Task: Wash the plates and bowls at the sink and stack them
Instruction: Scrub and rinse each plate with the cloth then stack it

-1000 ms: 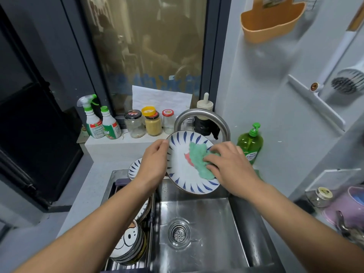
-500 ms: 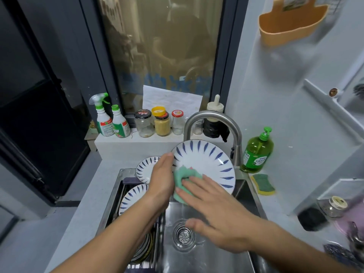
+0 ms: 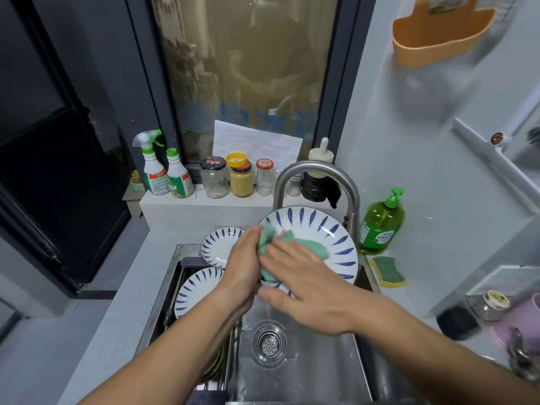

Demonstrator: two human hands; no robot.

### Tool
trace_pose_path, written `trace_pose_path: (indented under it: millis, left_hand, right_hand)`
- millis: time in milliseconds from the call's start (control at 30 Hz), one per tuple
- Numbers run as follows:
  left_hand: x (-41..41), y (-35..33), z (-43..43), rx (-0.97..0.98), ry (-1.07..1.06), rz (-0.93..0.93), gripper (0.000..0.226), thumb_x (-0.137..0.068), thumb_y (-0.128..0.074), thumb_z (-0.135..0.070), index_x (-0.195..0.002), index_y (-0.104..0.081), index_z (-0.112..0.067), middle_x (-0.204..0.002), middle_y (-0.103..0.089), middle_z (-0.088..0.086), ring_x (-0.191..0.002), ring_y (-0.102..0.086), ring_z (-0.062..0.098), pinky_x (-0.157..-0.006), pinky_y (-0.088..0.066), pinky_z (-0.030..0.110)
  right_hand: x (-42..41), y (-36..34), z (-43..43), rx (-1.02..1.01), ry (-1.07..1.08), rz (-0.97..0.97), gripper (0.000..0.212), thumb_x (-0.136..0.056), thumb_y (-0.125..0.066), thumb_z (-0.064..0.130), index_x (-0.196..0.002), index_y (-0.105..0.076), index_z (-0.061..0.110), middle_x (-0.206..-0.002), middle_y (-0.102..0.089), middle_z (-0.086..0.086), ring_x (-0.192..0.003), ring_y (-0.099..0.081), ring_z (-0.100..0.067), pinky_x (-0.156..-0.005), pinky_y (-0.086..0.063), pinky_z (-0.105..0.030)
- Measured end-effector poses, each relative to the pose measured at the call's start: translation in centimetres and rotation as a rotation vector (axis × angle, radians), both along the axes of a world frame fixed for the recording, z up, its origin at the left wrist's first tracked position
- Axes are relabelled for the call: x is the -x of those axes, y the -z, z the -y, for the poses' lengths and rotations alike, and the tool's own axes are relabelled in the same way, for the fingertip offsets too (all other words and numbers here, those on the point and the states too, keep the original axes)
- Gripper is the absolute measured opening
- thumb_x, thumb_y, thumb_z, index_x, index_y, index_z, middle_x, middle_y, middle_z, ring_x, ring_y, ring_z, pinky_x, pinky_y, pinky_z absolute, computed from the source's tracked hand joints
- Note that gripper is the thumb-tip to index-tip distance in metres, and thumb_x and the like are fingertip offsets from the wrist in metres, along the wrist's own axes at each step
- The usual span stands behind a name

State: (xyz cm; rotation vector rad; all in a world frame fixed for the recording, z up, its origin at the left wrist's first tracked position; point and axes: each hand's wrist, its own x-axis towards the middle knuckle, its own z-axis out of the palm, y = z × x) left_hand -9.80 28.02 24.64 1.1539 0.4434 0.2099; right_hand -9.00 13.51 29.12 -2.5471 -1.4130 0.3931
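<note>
We look down at a steel sink (image 3: pixel 306 375) set in a pale worktop (image 3: pixel 96 331). Over the back of the sink our left hand (image 3: pixel 242 270) grips the left rim of a large plate (image 3: pixel 321 229), white with blue dashes round its edge. The plate is tilted up so its face turns toward us, its top edge just below the curved tap (image 3: pixel 318 171). Our left fingers are clamped on the rim, the thumb on the front; the rest are hidden behind the plate.

Our right hand (image 3: pixel 309 290) lies flat on the plate's lower left, fingers straight and close together, pressing a green cloth (image 3: pixel 309 247) against its face. The cloth bunches up against our left thumb.

Below the hands, the round drain (image 3: pixel 269 343) sits in the sink floor. At the sink's left side more plates (image 3: pixel 195 287) of the same pattern stand in a rack, partly hidden by our left forearm. Another matching plate (image 3: pixel 219 244) is at the sink's back left corner.

Right of the sink stand a green soap bottle (image 3: pixel 381 226) and, in front of it, a yellow-and-green sponge (image 3: pixel 387 271). On a ledge behind the sink are jars (image 3: pixel 241 179) and two spray bottles (image 3: pixel 153 168).
</note>
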Motion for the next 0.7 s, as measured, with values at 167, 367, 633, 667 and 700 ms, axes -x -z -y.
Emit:
trace_pose_path:
  millis: [167, 367, 633, 667, 700]
  left_hand:
    - [0.0, -0.1, -1.8, -0.065, -0.082, 0.013, 0.023, -0.106, -0.045, -0.026, -0.094, -0.061, -0.014, -0.089, -0.062, 0.012, -0.083, -0.059, 0.023, -0.069, -0.049, 0.032]
    - [0.6, -0.2, 0.1, -0.087, 0.046, -0.046, 0.039, -0.107, -0.044, -0.033, -0.110, -0.073, -0.007, -0.111, -0.078, 0.012, -0.110, -0.072, 0.031, -0.102, -0.054, 0.049]
    - [0.3, -0.7, -0.4, -0.167, -0.010, 0.050, 0.048, -0.089, -0.052, -0.037, -0.106, -0.060, 0.008, -0.108, -0.069, 0.027, -0.096, -0.064, 0.025, -0.095, -0.051, 0.047]
    - [0.1, -0.9, -0.6, -0.199, -0.036, 0.055, 0.045, -0.090, -0.051, -0.035, -0.102, -0.059, 0.008, -0.099, -0.068, 0.020, -0.092, -0.060, 0.022, -0.088, -0.050, 0.043]
    - [-0.1, -1.0, -0.7, -0.228, -0.061, 0.073, 0.039, -0.095, -0.050, -0.031, -0.097, -0.059, 0.008, -0.093, -0.065, 0.013, -0.089, -0.057, 0.020, -0.083, -0.047, 0.039]
  right_hand:
    - [-0.7, 0.8, 4.9, -0.027, -0.094, -0.066, 0.081, -0.090, -0.003, 0.075, -0.154, -0.032, 0.034, -0.164, -0.018, 0.014, -0.149, 0.007, 0.005, -0.124, -0.001, -0.032]
    - [0.7, 1.1, 3.0, 0.040, -0.130, 0.024, 0.075, -0.093, 0.001, 0.066, -0.158, -0.003, 0.029, -0.164, 0.013, 0.009, -0.144, 0.031, -0.001, -0.120, 0.019, -0.032]
    - [-4.6, 1.0, 4.9, 0.158, 0.133, 0.281, 0.081, -0.087, 0.011, 0.066, -0.157, 0.010, 0.024, -0.165, 0.014, 0.001, -0.147, 0.030, -0.009, -0.121, 0.018, -0.033]
    - [-4.0, 1.5, 5.4, 0.167, 0.157, 0.291, 0.085, -0.085, 0.014, 0.067, -0.157, 0.009, 0.023, -0.166, 0.013, 0.000, -0.148, 0.028, -0.010, -0.121, 0.017, -0.033]
    - [-3.0, 2.0, 5.7, 0.168, 0.173, 0.273, 0.089, -0.082, 0.017, 0.069, -0.157, 0.009, 0.023, -0.166, 0.013, 0.000, -0.148, 0.027, -0.011, -0.122, 0.016, -0.033]
